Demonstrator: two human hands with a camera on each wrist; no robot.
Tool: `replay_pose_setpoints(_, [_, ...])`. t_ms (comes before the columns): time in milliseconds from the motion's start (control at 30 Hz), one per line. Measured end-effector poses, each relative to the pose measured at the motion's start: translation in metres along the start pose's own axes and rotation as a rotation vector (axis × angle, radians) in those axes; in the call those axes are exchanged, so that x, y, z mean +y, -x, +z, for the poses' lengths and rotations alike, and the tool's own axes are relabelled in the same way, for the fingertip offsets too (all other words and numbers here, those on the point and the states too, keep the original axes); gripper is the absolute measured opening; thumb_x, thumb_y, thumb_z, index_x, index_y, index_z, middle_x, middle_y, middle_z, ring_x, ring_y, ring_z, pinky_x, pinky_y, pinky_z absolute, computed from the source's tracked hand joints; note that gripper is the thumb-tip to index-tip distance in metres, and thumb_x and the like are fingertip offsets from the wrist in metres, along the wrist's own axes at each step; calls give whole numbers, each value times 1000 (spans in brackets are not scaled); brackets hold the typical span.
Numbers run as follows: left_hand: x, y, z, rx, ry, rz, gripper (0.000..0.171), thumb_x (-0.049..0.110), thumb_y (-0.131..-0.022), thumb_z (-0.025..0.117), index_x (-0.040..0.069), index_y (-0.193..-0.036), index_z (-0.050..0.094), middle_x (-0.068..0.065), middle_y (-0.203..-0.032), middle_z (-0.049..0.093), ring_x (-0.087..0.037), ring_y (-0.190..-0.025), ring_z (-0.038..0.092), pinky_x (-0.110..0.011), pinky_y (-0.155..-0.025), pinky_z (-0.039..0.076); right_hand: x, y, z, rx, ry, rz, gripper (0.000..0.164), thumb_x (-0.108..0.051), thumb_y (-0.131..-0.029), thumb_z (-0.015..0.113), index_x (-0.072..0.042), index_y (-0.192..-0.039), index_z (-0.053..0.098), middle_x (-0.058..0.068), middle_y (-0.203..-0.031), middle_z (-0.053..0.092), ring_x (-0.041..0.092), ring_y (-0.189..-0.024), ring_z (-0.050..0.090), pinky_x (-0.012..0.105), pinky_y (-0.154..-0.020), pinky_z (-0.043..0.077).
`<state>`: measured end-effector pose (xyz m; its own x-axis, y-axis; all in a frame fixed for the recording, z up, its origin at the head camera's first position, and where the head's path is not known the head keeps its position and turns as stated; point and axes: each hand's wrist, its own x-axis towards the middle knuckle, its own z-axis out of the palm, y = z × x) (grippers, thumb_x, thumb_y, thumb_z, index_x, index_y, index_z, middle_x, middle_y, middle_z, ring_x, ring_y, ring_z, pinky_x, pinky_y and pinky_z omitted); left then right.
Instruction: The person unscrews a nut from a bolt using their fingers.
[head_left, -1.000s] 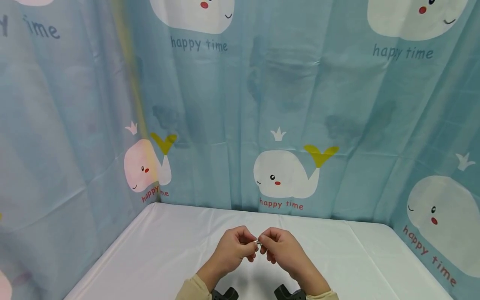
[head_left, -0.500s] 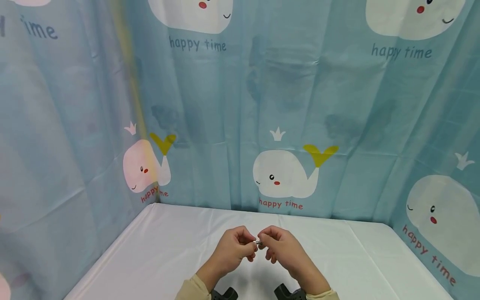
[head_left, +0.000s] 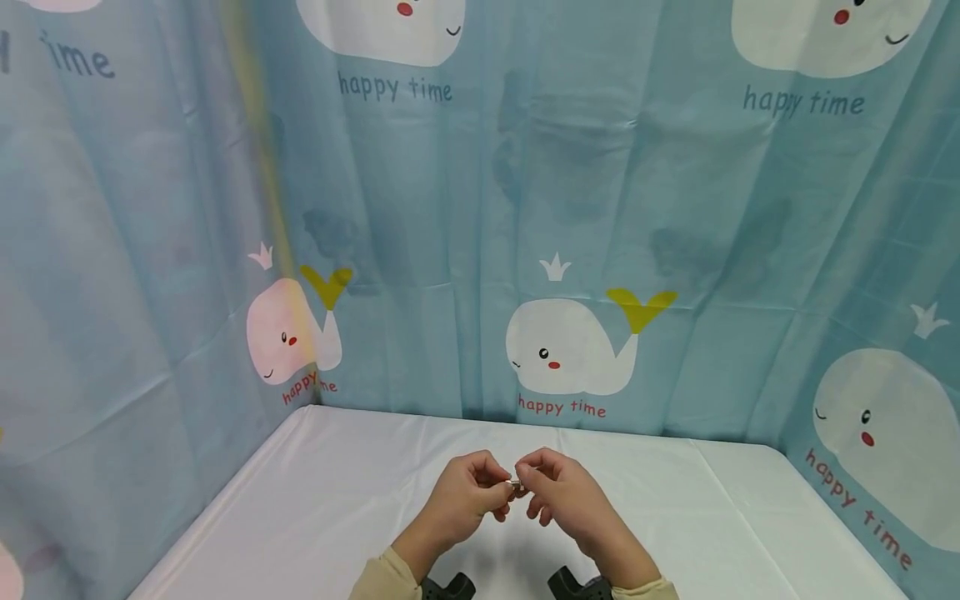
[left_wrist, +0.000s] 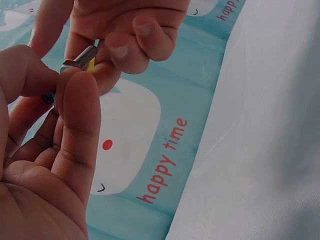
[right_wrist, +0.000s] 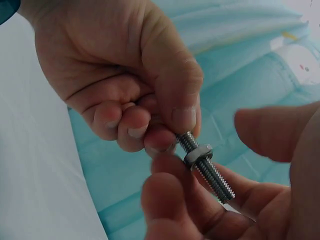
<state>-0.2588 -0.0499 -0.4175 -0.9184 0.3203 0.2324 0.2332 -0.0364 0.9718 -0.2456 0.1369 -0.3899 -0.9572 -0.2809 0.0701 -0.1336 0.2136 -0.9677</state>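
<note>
My left hand [head_left: 467, 495] pinches one end of a silver threaded bolt [right_wrist: 216, 181] between thumb and fingers, over the table. A hex nut [right_wrist: 199, 154] sits partway along the thread, which runs on past it to a bare end. In the right wrist view, my right hand [head_left: 564, 493] has its fingers [right_wrist: 167, 192] under the bolt, fingertips right at the nut. Its thumb [right_wrist: 272, 131] stands well away from the metal. The left wrist view shows the bolt's threaded end [left_wrist: 89, 55] sticking out beyond the left thumb; the gripped end is mostly hidden by the fingers.
A white cloth covers the table [head_left: 360, 467]. Behind and to the sides hangs a light blue curtain [head_left: 420, 208] with printed whales and lettering. Dark wrist devices [head_left: 450, 587] sit by beige sleeves [head_left: 386, 577] at the bottom of the head view.
The right fingertips, close in on the bolt a second ago, have drawn slightly back and shifted about it. My left hand holds nearly the same place.
</note>
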Motion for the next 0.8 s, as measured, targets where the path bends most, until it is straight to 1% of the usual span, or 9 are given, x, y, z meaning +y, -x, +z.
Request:
replay_pose_setpoints(100, [-1, 0, 0, -3, 3, -1, 4, -2, -87, 66, 0, -90, 65, -10, -74, 67, -19, -60, 62, -33, -60, 57, 1, 1, 0, -19, -17, 2, 40, -39, -100, 58, 0, -103, 64, 10, -80, 66, 19, -61, 57, 30, -52, 48])
replay_pose_setpoints(200, [-2, -1, 0, -3, -12, 1, 5, -2, -86, 66, -3, -91, 65, -10, -73, 66, -19, -59, 62, -33, -60, 57, 3, 1, 0, -21, -18, -11, 33, -32, -103, 56, 0, -99, 66, 10, -77, 66, 18, -60, 56, 29, -51, 48])
replay_pose_setpoints(367, [-1, -1, 0, -5, -12, -3, 9, -2, -87, 66, -6, -95, 64, -12, -76, 67, -19, -60, 62, -33, -61, 58, 3, 0, 0, 11, -5, -10, 19, -20, -97, 64, -3, -102, 67, 9, -83, 65, 19, -62, 55, 30, -53, 48])
replay_pose_setpoints(433, [0, -1, 0, -7, -6, -1, 8, -2, -87, 66, -6, -94, 64, -13, -76, 67, -20, -61, 62, -33, -61, 58, 2, 0, 0, 16, -3, -9, 17, -16, -93, 68, -3, -105, 67, 9, -89, 65, 20, -63, 55, 31, -54, 47])
replay_pose_setpoints(500, [1, 0, 0, -6, 1, 2, 5, -2, -87, 67, -3, -92, 65, -13, -76, 67, -20, -61, 63, -33, -61, 58, 1, 0, 1, 16, 1, -12, 21, -13, -90, 70, -4, -108, 66, 9, -96, 64, 21, -65, 57, 32, -55, 48])
replay_pose_setpoints(567, [1, 0, 0, -7, 4, 2, 4, -2, -87, 67, 1, -90, 65, -14, -75, 67, -20, -61, 63, -34, -62, 58, 1, 0, 1, 15, 7, -11, 25, -16, -90, 71, -5, -111, 65, 9, -100, 64, 22, -66, 58, 32, -55, 48])
replay_pose_setpoints(633, [2, 0, 0, -8, 6, 0, 5, -1, -87, 68, 3, -88, 65, -13, -76, 67, -20, -61, 63, -34, -62, 58, 1, 0, 1, 10, 8, -4, 27, -24, -94, 69, -6, -113, 65, 9, -99, 64, 21, -63, 58, 32, -53, 47])
replay_pose_setpoints(733, [1, 0, 0, -12, 4, 0, 5, -1, -87, 68, 3, -88, 66, -13, -75, 67, -19, -60, 63, -34, -62, 58, 1, 0, 1, -6, 11, 6, 34, -37, -99, 61, -5, -110, 67, 9, -85, 65, 18, -53, 53, 29, -47, 44])
replay_pose_setpoints(800, [0, -1, 0, -13, 0, 7, 4, -1, -86, 67, 2, -89, 66, -14, -74, 67, -19, -60, 63, -34, -61, 58, 1, 1, 0, -19, 5, 4, 37, -39, -102, 55, -4, -104, 68, 9, -75, 64, 17, -50, 49, 28, -45, 42])
